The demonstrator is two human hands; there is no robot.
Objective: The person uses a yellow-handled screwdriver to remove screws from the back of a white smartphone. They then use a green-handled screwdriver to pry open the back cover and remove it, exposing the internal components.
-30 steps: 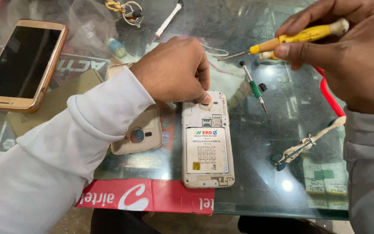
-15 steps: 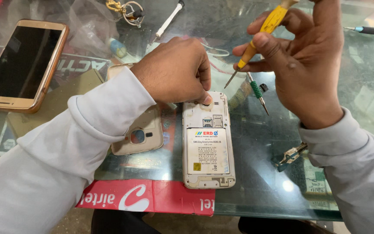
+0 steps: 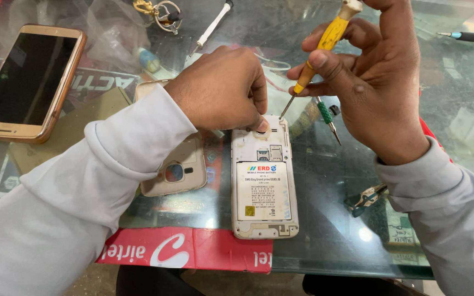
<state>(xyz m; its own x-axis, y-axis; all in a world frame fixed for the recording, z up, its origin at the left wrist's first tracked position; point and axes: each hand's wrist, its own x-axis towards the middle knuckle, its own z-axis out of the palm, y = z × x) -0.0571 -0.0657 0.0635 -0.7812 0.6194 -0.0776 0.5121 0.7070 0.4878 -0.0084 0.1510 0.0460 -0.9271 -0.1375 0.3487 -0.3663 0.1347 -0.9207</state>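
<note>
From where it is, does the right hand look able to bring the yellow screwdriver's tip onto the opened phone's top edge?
Probably yes: the right hand holds the yellow screwdriver with its tip just above the opened phone, and the left hand presses beside that spot, not over it.

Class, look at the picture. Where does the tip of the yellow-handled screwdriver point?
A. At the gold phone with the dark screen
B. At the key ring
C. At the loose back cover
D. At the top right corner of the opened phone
D: the right hand holds the yellow-handled screwdriver with its tip at the top right corner of the opened phone, which the left hand steadies.

Two bare hands, long pale grey sleeves, seemingly ribbed cuffs
</note>
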